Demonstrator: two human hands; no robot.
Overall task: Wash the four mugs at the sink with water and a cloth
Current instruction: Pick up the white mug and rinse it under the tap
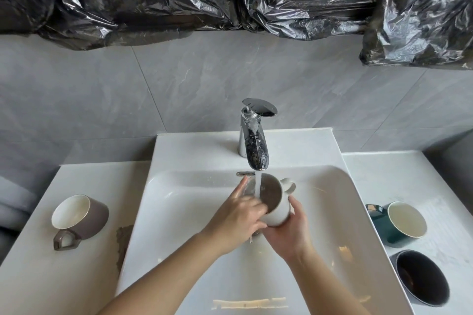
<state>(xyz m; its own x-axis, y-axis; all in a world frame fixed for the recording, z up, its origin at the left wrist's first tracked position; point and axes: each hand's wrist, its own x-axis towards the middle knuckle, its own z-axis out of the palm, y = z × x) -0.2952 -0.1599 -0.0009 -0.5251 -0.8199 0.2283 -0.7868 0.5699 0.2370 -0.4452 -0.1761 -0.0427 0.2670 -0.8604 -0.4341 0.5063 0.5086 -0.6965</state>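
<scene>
Counter point(89, 276) at my far left is carrying a brown mug point(82, 217), lying on its side with its cream inside facing up and its angular handle pointing towards me. My left hand point(238, 215) is reaching in over the sink point(179, 199), fingers fairly straight and spread, one pointing up beside the water point(257, 186) and the rest lying against the mouth of the white mug point(275, 208); whether anything is lying under them I cannot tell. That mug is sitting tilted between my hands, right under the tap point(253, 135), its dark inside turning up to the stream and its handle sticking out on the far side. My right hand point(289, 233) is cupping it from below, fingers and thumb wrapping round its pale body, forearm coming up from the near right. On the right-hand counter a green mug point(401, 222) is lying on its side showing a cream inside, and nearer me a dark mug point(422, 277) is standing just beside it.
</scene>
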